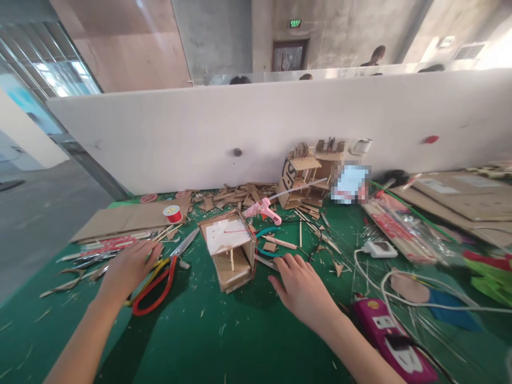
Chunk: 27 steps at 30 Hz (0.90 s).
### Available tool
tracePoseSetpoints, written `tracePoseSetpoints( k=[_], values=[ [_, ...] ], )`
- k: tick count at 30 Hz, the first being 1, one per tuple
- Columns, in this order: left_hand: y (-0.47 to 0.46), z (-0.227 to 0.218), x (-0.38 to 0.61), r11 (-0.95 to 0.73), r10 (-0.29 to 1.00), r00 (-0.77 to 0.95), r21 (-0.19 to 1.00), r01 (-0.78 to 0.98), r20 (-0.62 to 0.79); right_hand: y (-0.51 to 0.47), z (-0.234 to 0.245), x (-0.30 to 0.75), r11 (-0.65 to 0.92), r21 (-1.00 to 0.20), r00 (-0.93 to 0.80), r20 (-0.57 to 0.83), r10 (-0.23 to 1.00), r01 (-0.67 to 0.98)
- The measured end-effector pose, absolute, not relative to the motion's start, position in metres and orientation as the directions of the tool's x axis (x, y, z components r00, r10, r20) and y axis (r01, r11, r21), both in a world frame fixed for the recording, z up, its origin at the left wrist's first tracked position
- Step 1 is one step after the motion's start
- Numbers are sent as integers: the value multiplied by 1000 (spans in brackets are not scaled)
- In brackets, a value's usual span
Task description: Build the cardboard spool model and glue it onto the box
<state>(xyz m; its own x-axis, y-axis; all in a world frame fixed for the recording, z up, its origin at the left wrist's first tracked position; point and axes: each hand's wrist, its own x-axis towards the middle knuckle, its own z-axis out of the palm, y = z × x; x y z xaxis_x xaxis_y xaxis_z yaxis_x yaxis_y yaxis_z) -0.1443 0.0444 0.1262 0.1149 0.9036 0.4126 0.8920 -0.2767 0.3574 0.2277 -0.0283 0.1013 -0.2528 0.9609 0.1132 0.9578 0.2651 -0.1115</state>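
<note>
In the middle of the green table stands a small cardboard box structure (232, 250) with a white panel and thin wooden posts. My left hand (134, 266) is low over the left side, fingers loosely bent, beside scissors (170, 277) with red and yellow handles; it partly covers one handle. Thin wooden sticks (166, 232) lie just beyond its fingertips. My right hand (298, 282) is to the right of the cardboard structure, thumb and fingers apart, nothing visible in them. Close to its fingertips are teal-handled pliers (267, 232), partly hidden behind the structure.
Behind lie a pink glue gun (264, 210), cardboard scraps (234, 196) and a cardboard shelf model (302, 178). A red thread spool (173, 214) sits on flat cardboard at left. At right are a purple power strip (394, 341), white charger (380, 249) and cables. A white partition (192, 138) stands behind.
</note>
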Motion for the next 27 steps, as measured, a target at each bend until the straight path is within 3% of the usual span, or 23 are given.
tracePoseSetpoints(
  k=[2,7,9,12,14,18,23,27],
  values=[
    [38,139,-126,-207,901,55,314,927,429,-21,100,226,260,-91,-247,134,960,961],
    [2,194,-57,-467,857,189,569,677,479,-7,92,223,310,-37,-301,163,940,950],
    [-12,213,-32,-528,832,303,492,692,466,-5,85,223,316,-27,-305,203,930,948],
    [-19,225,-7,-458,863,337,299,837,376,-5,74,224,303,-70,-273,274,922,950],
    [-15,225,0,-425,882,324,277,862,343,-6,68,226,296,-120,-247,313,917,948],
    [-1,222,-4,-444,888,353,344,827,296,-11,71,226,352,-288,-224,396,891,891],
    [5,225,-17,-489,872,422,408,771,248,-20,96,206,503,-626,-271,433,860,596],
    [6,225,-22,-530,847,458,389,753,269,-18,120,189,458,-740,-186,424,886,493]
  ],
)
